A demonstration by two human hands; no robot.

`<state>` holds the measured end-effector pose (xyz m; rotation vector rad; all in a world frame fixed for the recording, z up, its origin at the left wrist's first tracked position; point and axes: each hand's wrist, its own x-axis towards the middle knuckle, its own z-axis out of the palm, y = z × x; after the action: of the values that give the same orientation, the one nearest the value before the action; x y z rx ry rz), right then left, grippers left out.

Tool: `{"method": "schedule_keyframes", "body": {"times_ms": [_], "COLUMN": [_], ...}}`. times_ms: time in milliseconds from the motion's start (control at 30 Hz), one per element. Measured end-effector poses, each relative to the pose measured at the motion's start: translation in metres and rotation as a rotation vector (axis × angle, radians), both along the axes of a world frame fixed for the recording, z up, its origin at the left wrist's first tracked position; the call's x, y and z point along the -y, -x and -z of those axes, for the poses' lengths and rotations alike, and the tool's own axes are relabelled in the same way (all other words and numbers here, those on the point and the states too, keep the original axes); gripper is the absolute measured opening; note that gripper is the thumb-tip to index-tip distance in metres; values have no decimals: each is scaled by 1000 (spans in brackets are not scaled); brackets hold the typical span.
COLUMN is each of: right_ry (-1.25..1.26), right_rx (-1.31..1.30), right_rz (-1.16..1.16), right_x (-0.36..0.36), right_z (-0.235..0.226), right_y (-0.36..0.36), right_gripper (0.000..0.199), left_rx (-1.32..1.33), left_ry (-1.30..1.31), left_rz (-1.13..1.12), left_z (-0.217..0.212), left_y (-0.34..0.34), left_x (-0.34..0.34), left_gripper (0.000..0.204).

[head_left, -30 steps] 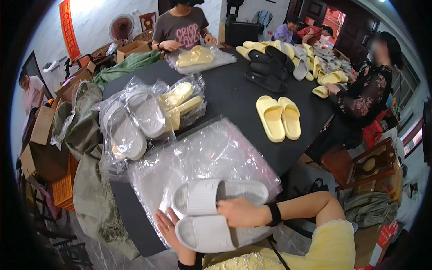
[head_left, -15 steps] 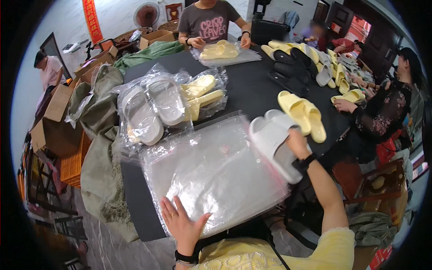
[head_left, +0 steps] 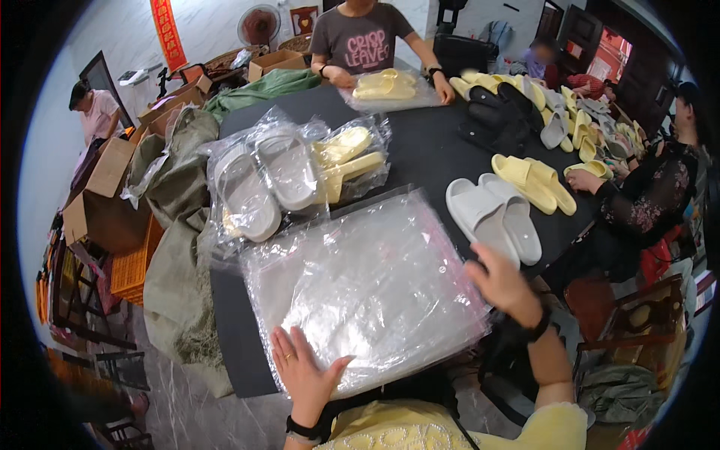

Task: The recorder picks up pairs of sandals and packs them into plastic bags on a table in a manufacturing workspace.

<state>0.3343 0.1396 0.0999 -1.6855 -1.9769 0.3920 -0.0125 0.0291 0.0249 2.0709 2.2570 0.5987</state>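
A stack of clear plastic bags (head_left: 367, 289) lies on the black table (head_left: 427, 157) in front of me. My left hand (head_left: 304, 367) rests flat on the stack's near edge, fingers spread. My right hand (head_left: 504, 281) hovers open at the stack's right edge, holding nothing. Just beyond it a pair of white slippers (head_left: 493, 217) lies on the table, soles down, side by side. A yellow pair (head_left: 534, 182) lies to their right.
Bagged grey slippers (head_left: 264, 187) and bagged yellow slippers (head_left: 346, 156) sit beyond the stack. Black slippers (head_left: 499, 116) and more pairs lie at the far right. A person across the table handles a yellow pair (head_left: 385, 84); another person's hand (head_left: 585, 180) rests at right. Sacks and cardboard boxes (head_left: 101, 195) stand left.
My right hand carried the white slippers off the bag stack to the right, set them on the table and let go. My left hand stayed on the stack's near edge.
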Motion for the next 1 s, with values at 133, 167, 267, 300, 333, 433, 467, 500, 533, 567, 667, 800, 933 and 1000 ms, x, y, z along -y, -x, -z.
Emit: {"method": "schedule_keyframes", "body": {"times_ms": [133, 167, 267, 300, 333, 433, 467, 500, 533, 567, 667, 800, 933, 1000], "right_ry": [96, 103, 228, 397, 302, 250, 234, 223, 220, 188, -31, -237, -236, -173], "right_rx": [-10, -23, -178, -182, -183, -170, -147, -126, -126, -79, 87, -89, -177, -141], "right_rz": [-15, 1, 31, 18, -8, 5, -4, -11, 0, 37, 24, -247, -281, -253], "right_x": [24, 23, 23, 22, 25, 37, 35, 38, 41, 45, 52, 79, 79, 75], "right_z": [35, 47, 61, 53, 61, 56, 58, 60, 60, 59, 20, -34, -17, 15], "right_y": [-4, -8, -13, -5, -8, 3, 5, 6, 6, 5, 25, 60, 86, 87], "right_gripper": [74, 78, 83, 84, 84, 84, 83, 83, 83, 79, 69, 47, 35, 32], "left_rx": [445, 450, 378, 546, 620, 586, 479, 481, 423, 365, 462, 629, 315, 227], "left_ry": [-50, -86, -75, -41, 23, 53, 29, 29, 54, 80, 30, 95, 30, 93], "left_rz": [51, 42, -125, -169, -134, -97, -107, -94, -80, -66, -41, -47, 9, 24], "left_z": [-18, -20, -25, -17, -8, -4, -8, -11, -14, -16, -12, -5, -10, -14], "left_y": [14, 21, 33, 43, 47, 39, 34, 33, 31, 30, 39, 56, 39, 38], "left_x": [7, 11, 8, 9, 10, 6, 5, 4, 3, 2, 5, 4, 4, 6], "left_gripper": [82, 75, 62, 62, 63, 66, 68, 68, 68, 69, 69, 71, 70, 69]}}
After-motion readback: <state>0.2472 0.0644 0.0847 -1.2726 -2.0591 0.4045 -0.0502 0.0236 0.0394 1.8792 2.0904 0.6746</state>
